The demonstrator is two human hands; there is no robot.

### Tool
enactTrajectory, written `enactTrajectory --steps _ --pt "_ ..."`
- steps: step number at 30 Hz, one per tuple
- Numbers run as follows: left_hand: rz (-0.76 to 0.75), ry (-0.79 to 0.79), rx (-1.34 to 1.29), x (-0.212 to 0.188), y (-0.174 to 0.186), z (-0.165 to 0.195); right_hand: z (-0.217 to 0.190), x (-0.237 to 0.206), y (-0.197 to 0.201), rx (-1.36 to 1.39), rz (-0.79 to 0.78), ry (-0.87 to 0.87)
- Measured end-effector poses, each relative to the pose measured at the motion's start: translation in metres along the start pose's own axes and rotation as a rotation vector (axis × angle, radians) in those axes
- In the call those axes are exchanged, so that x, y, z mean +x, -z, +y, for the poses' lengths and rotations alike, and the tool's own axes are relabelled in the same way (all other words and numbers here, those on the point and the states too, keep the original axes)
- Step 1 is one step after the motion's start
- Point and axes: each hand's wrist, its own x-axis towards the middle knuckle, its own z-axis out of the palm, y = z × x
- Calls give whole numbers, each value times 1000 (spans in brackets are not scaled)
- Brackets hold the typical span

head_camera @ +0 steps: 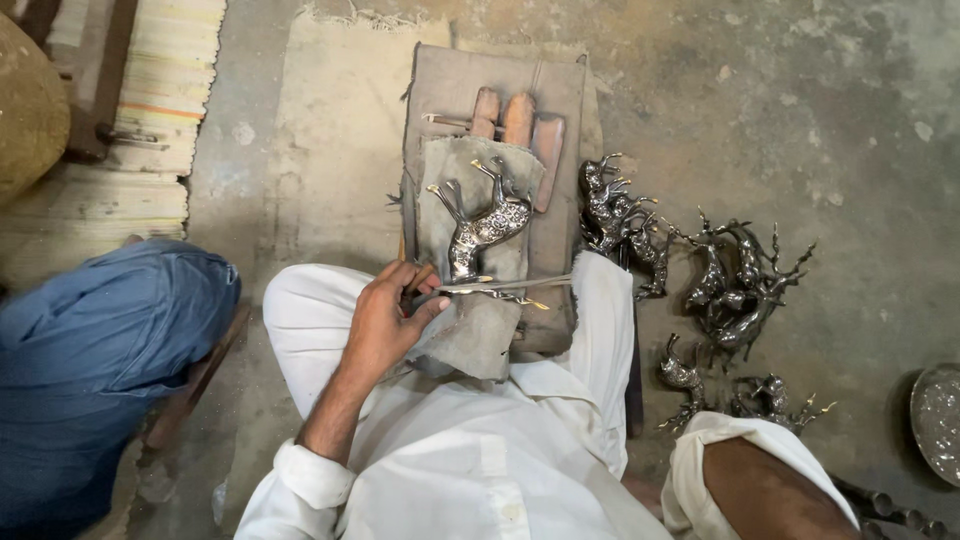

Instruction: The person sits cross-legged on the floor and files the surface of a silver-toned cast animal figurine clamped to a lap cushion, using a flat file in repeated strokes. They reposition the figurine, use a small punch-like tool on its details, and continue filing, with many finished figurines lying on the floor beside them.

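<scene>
My left hand (385, 320) is closed around the ends of a few thin metal tools (500, 287), which point right across my lap. Just above them a silvery deer figurine (485, 225) lies on its side on a grey cloth (470, 330). The cloth is draped over a cloth-covered block (555, 90) in front of me. My fingers touch the cloth's edge below the figurine. My right hand is out of sight; only a rolled white sleeve (740, 435) and a bare forearm show at the bottom right.
Wooden tool handles (518, 118) lie at the block's far end. Several more metal deer figurines (720, 280) are heaped on the concrete floor to the right. A metal dish (937, 420) sits at the right edge. A person in blue (90, 350) crouches at the left beside a striped mat (165, 90).
</scene>
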Motion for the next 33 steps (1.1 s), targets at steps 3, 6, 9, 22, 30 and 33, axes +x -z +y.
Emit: enactTrajectory --steps 3,6,9,22,30,33 --pt "-10 -9 22 1 0 2 5 -14 6 -2 8 1" --pt "1 31 8 -1 -1 2 12 -26 10 -12 9 -6" --pt "78 -50 -51 -1 -2 0 17 -33 10 -22 18 -20" --pt "51 229 -742 25 2 -17 83 -132 65 -270 159 -890" --pt "16 25 -667 57 -17 -24 80 -238 107 -1309 -398 -1490" --pt "-7 15 -701 69 -24 -22 61 -256 96 -1491 -726 -1632"
